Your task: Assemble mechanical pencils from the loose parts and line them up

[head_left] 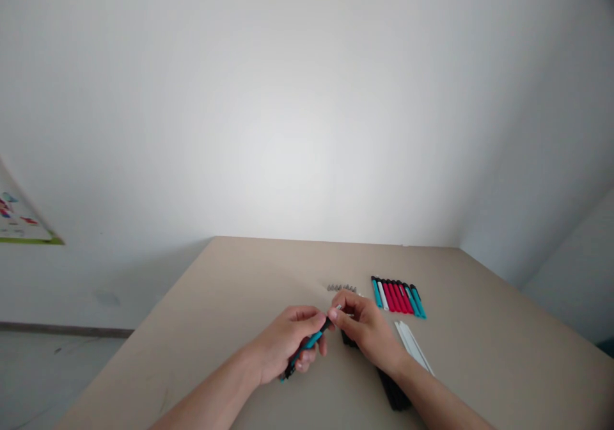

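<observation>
My left hand (288,343) is closed around a teal pen barrel (307,345) with a black end, held slanting above the beige table (230,302). My right hand (364,324) pinches a small pale part at the pen's upper tip, where the two hands meet. A row of several pens (398,297) in teal, white and red lies just beyond my right hand. Tiny grey parts (341,287) sit in a short line behind my fingers.
Under my right forearm lie dark pen pieces (393,391) and a few white tubes (413,347). The table's far edge meets a white wall (307,129). A poster (19,222) hangs low on the left, above the floor.
</observation>
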Motion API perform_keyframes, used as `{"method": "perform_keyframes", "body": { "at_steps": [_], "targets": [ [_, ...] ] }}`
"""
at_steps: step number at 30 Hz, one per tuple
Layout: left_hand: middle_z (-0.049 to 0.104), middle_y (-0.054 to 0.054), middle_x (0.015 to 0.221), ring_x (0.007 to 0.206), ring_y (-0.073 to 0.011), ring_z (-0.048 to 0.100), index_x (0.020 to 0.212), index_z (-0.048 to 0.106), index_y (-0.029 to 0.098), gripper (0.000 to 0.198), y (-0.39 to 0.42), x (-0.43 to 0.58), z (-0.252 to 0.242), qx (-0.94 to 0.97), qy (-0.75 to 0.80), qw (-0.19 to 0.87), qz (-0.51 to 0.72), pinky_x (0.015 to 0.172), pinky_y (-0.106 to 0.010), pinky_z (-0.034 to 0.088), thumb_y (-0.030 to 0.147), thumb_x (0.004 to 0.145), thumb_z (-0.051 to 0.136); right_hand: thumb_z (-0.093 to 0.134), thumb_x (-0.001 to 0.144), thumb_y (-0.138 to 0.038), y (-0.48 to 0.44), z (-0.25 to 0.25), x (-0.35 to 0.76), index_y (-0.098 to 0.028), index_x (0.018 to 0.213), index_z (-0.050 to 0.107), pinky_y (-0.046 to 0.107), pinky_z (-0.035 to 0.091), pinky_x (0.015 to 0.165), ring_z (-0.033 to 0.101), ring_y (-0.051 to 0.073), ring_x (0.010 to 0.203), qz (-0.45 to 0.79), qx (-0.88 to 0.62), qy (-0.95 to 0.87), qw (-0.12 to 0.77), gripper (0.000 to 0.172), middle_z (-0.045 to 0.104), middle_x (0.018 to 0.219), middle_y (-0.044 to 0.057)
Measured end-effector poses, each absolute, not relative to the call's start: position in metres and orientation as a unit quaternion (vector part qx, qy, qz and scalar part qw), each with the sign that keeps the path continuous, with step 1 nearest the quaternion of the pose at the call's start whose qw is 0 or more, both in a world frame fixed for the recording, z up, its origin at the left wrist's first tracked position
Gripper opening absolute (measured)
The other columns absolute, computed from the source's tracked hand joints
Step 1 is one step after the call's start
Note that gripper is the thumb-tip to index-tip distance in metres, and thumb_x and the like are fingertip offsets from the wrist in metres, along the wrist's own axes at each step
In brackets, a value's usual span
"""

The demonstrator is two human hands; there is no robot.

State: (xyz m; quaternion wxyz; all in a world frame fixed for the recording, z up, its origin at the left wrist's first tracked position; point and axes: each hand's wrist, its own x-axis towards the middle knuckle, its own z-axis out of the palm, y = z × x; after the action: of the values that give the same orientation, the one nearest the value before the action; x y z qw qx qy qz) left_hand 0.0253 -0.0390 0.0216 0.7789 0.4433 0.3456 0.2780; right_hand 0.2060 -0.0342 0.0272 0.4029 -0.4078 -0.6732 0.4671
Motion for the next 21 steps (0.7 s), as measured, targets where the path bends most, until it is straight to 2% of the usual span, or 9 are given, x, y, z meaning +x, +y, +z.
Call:
{"method": "perform_keyframes", "body": {
  "at_steps": [4, 7, 11, 14, 18, 21],
  "targets": [
    [0.056, 0.001, 0.061, 0.038, -0.0027, 0.031, 0.081, 0.051, 0.017, 0.037, -0.0391, 0.0253, 0.0225, 0.452, 0.351, 0.772, 0.279, 0.038, -0.018, 0.017, 0.051, 0.077, 0.063, 0.060, 0.081, -0.050, -0.0336, 0.0255, 0.2076, -0.015, 0.081, 0.060, 0.024, 0.032, 0.053, 0.044, 0.012, 0.059, 0.449, -0.402, -0.688, 0.404, 0.035, 0.056, 0.065, 0.001],
    [0.055, 0.001, 0.061, 0.038, -0.0026, 0.030, 0.083, 0.053, 0.016, 0.038, -0.0389, 0.0251, 0.0225, 0.456, 0.356, 0.769, 0.273, 0.037, -0.018, 0.017, 0.053, 0.078, 0.061, 0.059, 0.081, -0.048, -0.0337, 0.0261, 0.2078, -0.016, 0.072, 0.058, 0.024, 0.033, 0.054, 0.045, 0.012, 0.057, 0.449, -0.408, -0.689, 0.396, 0.034, 0.058, 0.064, 0.002],
    [0.055, 0.002, 0.060, 0.037, -0.0022, 0.030, 0.081, 0.051, 0.017, 0.038, -0.0392, 0.0256, 0.0241, 0.459, 0.360, 0.765, 0.273, 0.037, -0.018, 0.015, 0.052, 0.076, 0.064, 0.061, 0.080, -0.048, -0.0338, 0.0278, 0.2074, -0.015, 0.079, 0.061, 0.024, 0.033, 0.053, 0.045, 0.012, 0.057, 0.450, -0.404, -0.687, 0.403, 0.032, 0.059, 0.064, 0.001],
    [0.054, 0.002, 0.060, 0.037, -0.0018, 0.029, 0.082, 0.053, 0.016, 0.041, -0.0398, 0.0257, 0.0258, 0.454, 0.362, 0.771, 0.261, 0.037, -0.018, 0.015, 0.055, 0.076, 0.063, 0.062, 0.080, -0.049, -0.0335, 0.0274, 0.2081, -0.016, 0.071, 0.059, 0.024, 0.032, 0.052, 0.045, 0.011, 0.055, 0.472, -0.400, -0.679, 0.395, 0.034, 0.059, 0.062, 0.001],
    [0.055, 0.003, 0.061, 0.037, -0.0014, 0.028, 0.084, 0.049, 0.019, 0.039, -0.0398, 0.0245, 0.0270, 0.454, 0.363, 0.767, 0.271, 0.037, -0.017, 0.013, 0.054, 0.076, 0.065, 0.063, 0.079, -0.049, -0.0325, 0.0248, 0.2092, -0.015, 0.084, 0.064, 0.022, 0.029, 0.050, 0.043, 0.010, 0.054, 0.480, -0.391, -0.672, 0.407, 0.034, 0.057, 0.062, 0.000],
    [0.053, 0.003, 0.061, 0.036, -0.0005, 0.025, 0.082, 0.053, 0.017, 0.041, -0.0397, 0.0233, 0.0279, 0.464, 0.366, 0.764, 0.258, 0.036, -0.017, 0.011, 0.057, 0.077, 0.062, 0.062, 0.079, -0.051, -0.0322, 0.0233, 0.2088, -0.015, 0.073, 0.060, 0.022, 0.025, 0.047, 0.038, 0.009, 0.050, 0.505, -0.389, -0.663, 0.393, 0.037, 0.056, 0.059, 0.000]
  ]
}}
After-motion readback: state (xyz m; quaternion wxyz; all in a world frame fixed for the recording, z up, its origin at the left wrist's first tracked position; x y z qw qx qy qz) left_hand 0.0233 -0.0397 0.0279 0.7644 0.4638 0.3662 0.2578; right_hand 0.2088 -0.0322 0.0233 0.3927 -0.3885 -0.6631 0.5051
